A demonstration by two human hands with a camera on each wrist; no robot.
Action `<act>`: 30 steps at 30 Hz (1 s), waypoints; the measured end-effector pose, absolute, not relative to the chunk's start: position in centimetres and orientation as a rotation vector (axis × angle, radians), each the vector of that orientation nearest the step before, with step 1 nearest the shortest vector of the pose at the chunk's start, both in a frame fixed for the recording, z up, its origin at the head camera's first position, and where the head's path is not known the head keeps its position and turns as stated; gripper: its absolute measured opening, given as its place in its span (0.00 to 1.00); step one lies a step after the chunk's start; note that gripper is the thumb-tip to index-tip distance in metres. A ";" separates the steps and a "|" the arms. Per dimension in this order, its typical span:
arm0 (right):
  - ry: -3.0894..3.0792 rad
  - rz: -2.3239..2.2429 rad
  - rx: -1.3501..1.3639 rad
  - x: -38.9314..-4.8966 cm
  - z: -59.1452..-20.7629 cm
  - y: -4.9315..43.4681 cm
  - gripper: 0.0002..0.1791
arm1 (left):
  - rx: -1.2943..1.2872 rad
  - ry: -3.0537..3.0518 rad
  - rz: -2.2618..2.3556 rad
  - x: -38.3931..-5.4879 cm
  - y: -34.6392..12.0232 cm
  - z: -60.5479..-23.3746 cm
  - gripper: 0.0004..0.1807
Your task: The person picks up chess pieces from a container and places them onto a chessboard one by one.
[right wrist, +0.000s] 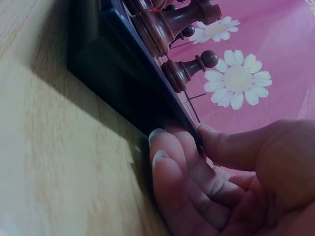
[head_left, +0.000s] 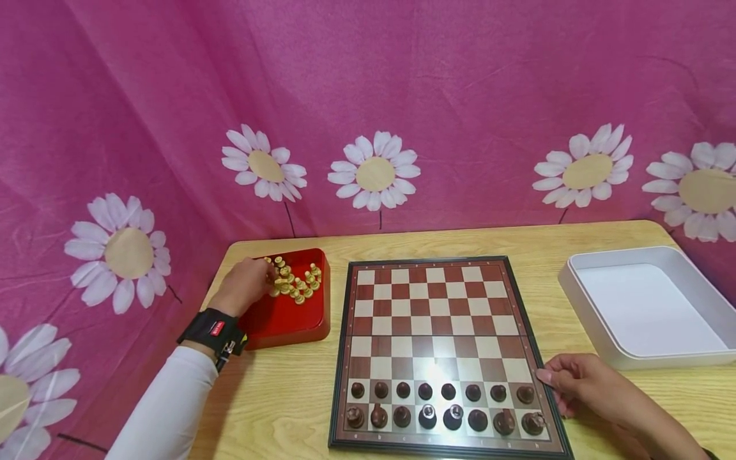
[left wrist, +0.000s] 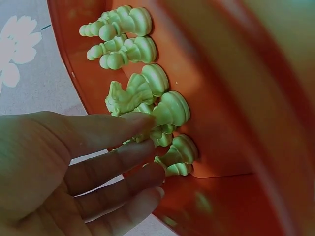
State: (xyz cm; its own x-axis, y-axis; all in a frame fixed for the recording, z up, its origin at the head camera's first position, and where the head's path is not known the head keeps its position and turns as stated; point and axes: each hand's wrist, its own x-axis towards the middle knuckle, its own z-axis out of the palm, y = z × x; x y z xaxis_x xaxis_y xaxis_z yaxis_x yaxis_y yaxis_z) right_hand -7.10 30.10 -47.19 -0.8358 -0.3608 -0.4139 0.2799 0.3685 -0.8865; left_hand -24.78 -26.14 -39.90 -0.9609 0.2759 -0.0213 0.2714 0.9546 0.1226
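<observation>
My left hand (head_left: 246, 284) reaches into a red tray (head_left: 276, 322) left of the board. In the left wrist view, its thumb and forefinger pinch a cream chess piece (left wrist: 174, 109), whose top the thumb hides. More cream pieces, a knight (left wrist: 130, 91) and several pawns (head_left: 310, 281) among them, stand around it. My right hand (head_left: 589, 383) holds the right edge of the chessboard (head_left: 428, 326), thumb on the rim and fingers curled against its side. Two rows of dark brown pieces stand on the near side, with a pawn (right wrist: 187, 71) and a rook (right wrist: 170, 27) near that edge.
A white tray (head_left: 609, 319) stands on the wooden table (head_left: 443, 239) at the right. Behind and to the left hangs a pink cloth (head_left: 460, 96) printed with white daisies, close to the table's edges. Bare wood shows between the red tray and the board.
</observation>
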 end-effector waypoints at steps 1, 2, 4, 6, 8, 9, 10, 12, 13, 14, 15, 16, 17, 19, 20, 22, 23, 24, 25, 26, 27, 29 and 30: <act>2.072 -1.504 -0.070 -7.1 -47.2 30.1 0.18 | 0.435 3.069 0.176 -24.7 -26.1 -39.9 0.12; 2.072 -1.508 -0.075 -7.0 -47.2 30.1 0.18 | 0.435 3.067 0.169 -24.7 -26.1 -39.8 0.12; 2.074 -1.513 -0.085 -7.0 -47.2 30.0 0.18 | 0.435 3.067 0.165 -24.7 -26.2 -39.8 0.11; 2.076 -1.521 -0.106 -7.0 -47.3 30.0 0.17 | 0.441 3.069 0.165 -24.6 -26.4 -39.9 0.10; 2.078 -1.530 -0.125 -6.9 -47.4 30.0 0.16 | 0.453 3.076 0.181 -24.5 -26.6 -40.0 0.09; 2.077 -1.533 -0.131 -6.9 -47.5 30.0 0.16 | 0.459 3.079 0.191 -24.4 -26.7 -40.1 0.09; 2.075 -1.536 -0.137 -7.0 -47.5 30.0 0.15 | 0.468 3.081 0.201 -24.3 -26.8 -40.1 0.09; 2.077 -1.538 -0.150 -7.0 -47.6 30.1 0.15 | 0.489 3.084 0.215 -24.3 -26.9 -40.2 0.09; 2.077 -1.539 -0.154 -7.0 -47.6 30.2 0.15 | 0.498 3.087 0.219 -24.2 -26.9 -40.1 0.08; 2.078 -1.539 -0.158 -7.0 -47.5 30.2 0.15 | 0.506 3.089 0.220 -24.2 -26.9 -40.1 0.08; 2.079 -1.539 -0.165 -7.0 -47.5 30.2 0.15 | 0.516 3.093 0.220 -24.3 -26.8 -40.1 0.08; 2.080 -1.534 -0.163 -7.0 -47.4 30.2 0.15 | 0.526 3.097 0.220 -24.3 -26.8 -40.0 0.08; 2.081 -1.530 -0.160 -7.1 -47.3 30.2 0.15 | 0.535 3.101 0.218 -24.3 -26.8 -40.0 0.07; 2.080 -1.526 -0.151 -7.1 -47.2 30.3 0.15 | 0.543 3.104 0.213 -24.3 -26.7 -39.9 0.07; 2.078 -1.523 -0.141 -7.1 -47.2 30.2 0.16 | 0.543 3.103 0.211 -24.3 -26.7 -39.9 0.07; 2.073 -1.517 -0.122 -7.1 -47.1 30.2 0.16 | 0.536 3.097 0.207 -24.3 -26.7 -39.9 0.06; 2.070 -1.519 -0.119 -7.1 -47.0 30.2 0.17 | 0.532 3.093 0.204 -24.3 -26.7 -39.9 0.06; 2.069 -1.520 -0.117 -7.1 -47.0 30.2 0.17 | 0.528 3.090 0.203 -24.2 -26.7 -39.9 0.07; 2.068 -1.520 -0.115 -7.1 -47.0 30.2 0.17 | 0.525 3.086 0.205 -24.2 -26.7 -39.9 0.07; 2.066 -1.520 -0.110 -7.1 -47.0 30.1 0.17 | 0.523 3.084 0.205 -24.2 -26.7 -39.9 0.07; 2.068 -1.518 -0.109 -7.1 -47.0 30.1 0.17 | 0.525 3.083 0.204 -24.2 -26.7 -39.9 0.07; 2.071 -1.514 -0.102 -7.1 -47.0 30.1 0.17 | 0.531 3.079 0.207 -24.2 -26.8 -40.0 0.07; 2.074 -1.510 -0.099 -7.1 -47.0 30.1 0.17 | 0.534 3.077 0.211 -24.2 -26.8 -39.9 0.07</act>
